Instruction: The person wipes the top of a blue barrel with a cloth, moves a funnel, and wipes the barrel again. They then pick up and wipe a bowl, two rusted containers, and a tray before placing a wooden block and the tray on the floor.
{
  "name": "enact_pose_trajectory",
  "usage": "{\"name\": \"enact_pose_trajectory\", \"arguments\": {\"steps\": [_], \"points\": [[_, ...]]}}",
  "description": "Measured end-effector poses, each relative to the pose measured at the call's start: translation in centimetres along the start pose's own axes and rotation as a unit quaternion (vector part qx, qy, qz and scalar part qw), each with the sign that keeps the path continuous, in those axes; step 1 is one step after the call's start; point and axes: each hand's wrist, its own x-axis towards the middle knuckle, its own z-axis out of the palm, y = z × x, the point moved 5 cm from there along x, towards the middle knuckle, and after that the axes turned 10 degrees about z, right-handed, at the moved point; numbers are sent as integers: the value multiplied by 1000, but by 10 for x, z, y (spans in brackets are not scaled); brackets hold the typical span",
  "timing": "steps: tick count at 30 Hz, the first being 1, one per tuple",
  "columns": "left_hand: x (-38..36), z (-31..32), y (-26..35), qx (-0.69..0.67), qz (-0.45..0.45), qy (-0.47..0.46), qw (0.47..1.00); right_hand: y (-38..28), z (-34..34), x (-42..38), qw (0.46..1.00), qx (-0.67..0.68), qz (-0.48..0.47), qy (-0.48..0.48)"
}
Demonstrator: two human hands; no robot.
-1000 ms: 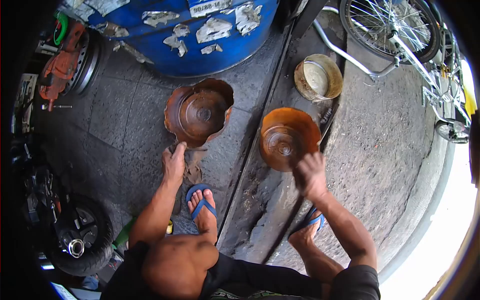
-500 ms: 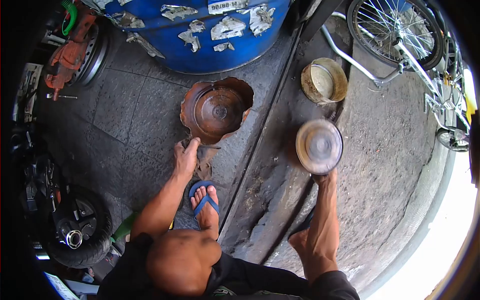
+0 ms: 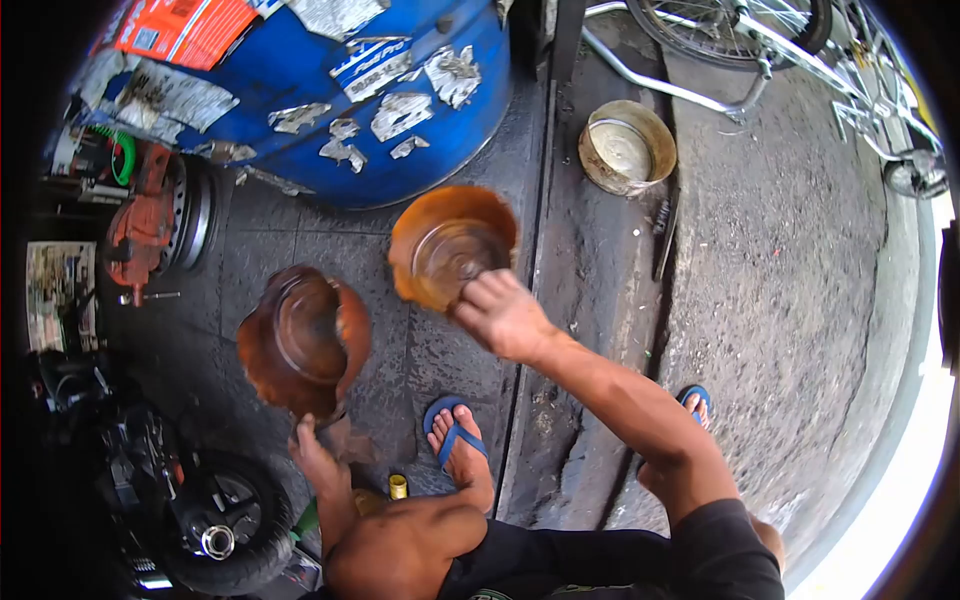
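Note:
A rusty brown metal bowl-like piece with a jagged, wavy rim is at left centre, tilted toward the camera. My left hand grips its lower edge, beside a scrap of brown cloth-like material. Up and to the right is a second rusty round piece, its inner wall bright orange. My right hand is closed on the lower right rim of this piece, slightly blurred. The two pieces are apart, with dark tiles between them.
A blue drum with torn stickers stands ahead. On the ground at upper right sit a shallow round metal container and a thin rod. A bicycle wheel is at top right, a black tyre at lower left.
My right hand has swung left across the gap, and its round piece now shows its hollow inside instead of a flat round face. The jagged piece sits lower and further left in view.

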Motion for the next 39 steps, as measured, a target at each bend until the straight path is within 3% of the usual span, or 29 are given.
{"name": "enact_pose_trajectory", "arguments": {"steps": [1,4,5,6,8,10,13,17,20,22,24,28,29,31,34,39], "points": [[0,-1,12,1,5,-9,1000,-6,23,-2,999,-2,-27,-41],[8,-10,39,-51,8,27,998,-30,35,-5,998,50,-49,-10],[7,0,56,-51,10,35,998,-36,16,-3,996,84,10,39],[4,19,74,-45,15,-3,999,-37,-2,-3,987,119,68,83],[-3,61,104,-2,15,-85,996,-41,-30,-4,980,88,32,175],[-1,93,106,44,23,-157,986,-37,-51,-7,978,1,37,205],[-1,157,101,63,41,-316,946,-11,-70,-11,977,-104,30,181],[-10,223,95,3,7,-423,906,17,-86,-36,976,-167,27,135],[-23,248,89,-1,17,-471,882,32,-92,-64,968,-200,53,143],[-31,255,84,62,-53,-465,881,37,-94,-77,966,-203,55,148],[-39,271,96,20,-105,-533,839,36,-98,-86,970,-195,51,139],[-34,293,123,-31,-117,-532,838,44,-137,-67,986,-66,119,98],[-34,294,153,-6,-57,-558,828,51,-147,-63,967,-58,234,78],[-21,294,166,-88,43,-488,867,74,-166,-65,884,147,418,146],[-2,278,165,-101,37,-422,900,102,-192,-77,790,421,397,200],[17,234,130,-91,-67,-378,919,114,-188,-141,540,718,320,301]]}}
